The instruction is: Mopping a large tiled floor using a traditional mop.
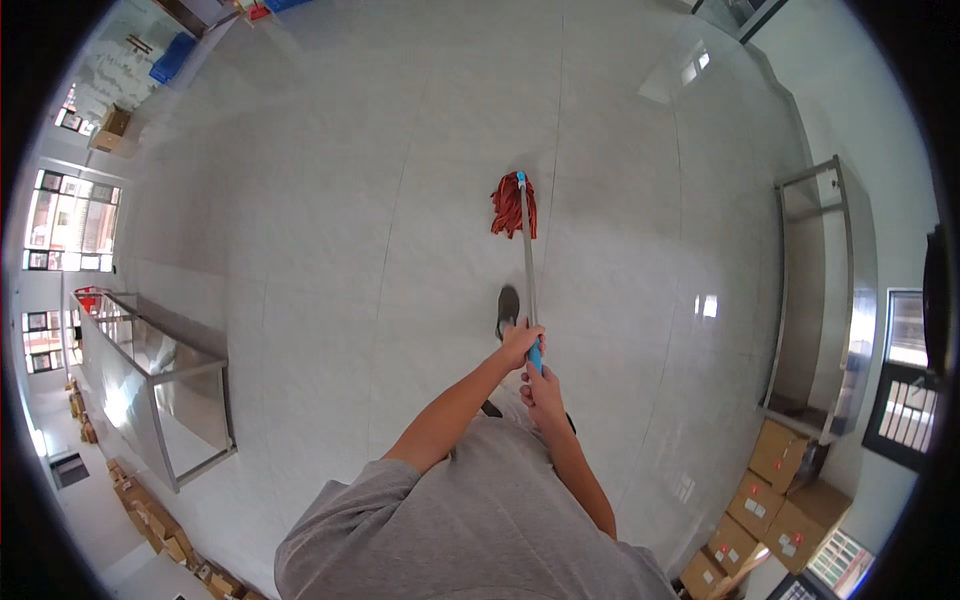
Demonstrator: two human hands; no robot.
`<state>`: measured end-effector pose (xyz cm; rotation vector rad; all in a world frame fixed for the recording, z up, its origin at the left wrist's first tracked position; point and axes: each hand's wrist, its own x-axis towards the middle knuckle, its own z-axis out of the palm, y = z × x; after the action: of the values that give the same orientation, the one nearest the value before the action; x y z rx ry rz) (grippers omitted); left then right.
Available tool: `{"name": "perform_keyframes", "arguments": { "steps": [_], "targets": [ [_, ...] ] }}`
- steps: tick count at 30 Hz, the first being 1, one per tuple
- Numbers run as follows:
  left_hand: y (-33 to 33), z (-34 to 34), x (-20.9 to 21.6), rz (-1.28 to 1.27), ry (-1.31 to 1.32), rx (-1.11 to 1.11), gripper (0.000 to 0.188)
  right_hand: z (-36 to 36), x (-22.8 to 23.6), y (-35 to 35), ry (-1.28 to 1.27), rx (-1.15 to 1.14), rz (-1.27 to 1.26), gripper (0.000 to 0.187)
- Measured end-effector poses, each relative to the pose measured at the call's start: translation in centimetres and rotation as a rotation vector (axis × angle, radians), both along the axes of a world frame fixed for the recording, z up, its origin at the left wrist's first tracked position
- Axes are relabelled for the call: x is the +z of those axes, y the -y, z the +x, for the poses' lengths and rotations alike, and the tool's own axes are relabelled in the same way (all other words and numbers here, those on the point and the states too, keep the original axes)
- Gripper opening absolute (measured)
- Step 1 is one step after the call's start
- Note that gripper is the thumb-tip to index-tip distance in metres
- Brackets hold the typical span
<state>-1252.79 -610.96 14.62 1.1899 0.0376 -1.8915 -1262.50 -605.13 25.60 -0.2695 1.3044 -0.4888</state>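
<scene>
L. hand (519, 344) closed round the handle of a mop (529, 262), just beyond its blue grip (536, 357); R. hand (543, 392) nearer the body, fingers curled about the grip's near end. Red strand head (507, 212) rests on the pale tiled floor (440, 200), far of both hands, approx. ctr.; dark shoe (508, 303) just L. of the shaft. Steel-framed stand (120, 385) at L.; steel unit (862, 280) at R., w/ stacked cartons (755, 505) near R.
</scene>
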Motion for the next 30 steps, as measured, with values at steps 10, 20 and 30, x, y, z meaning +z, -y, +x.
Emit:
{"name": "perform_keyframes", "arguments": {
  "steps": [10,20,30],
  "targets": [
    [39.6,12.5,1.0,-0.009,0.006,-0.058,0.010,12.1,0.4,39.4,0.068,-0.009,-0.003,0.022],
    [78.3,23.8,0.8,-0.043,0.015,-0.022,0.019,23.6,1.0,78.1,0.017,-0.009,-0.022,0.023],
    [110.1,32.2,2.2,0.033,-0.093,-0.066,0.017,32.0,3.4,109.9,-0.006,-0.022,0.042,0.023]
  ]
}}
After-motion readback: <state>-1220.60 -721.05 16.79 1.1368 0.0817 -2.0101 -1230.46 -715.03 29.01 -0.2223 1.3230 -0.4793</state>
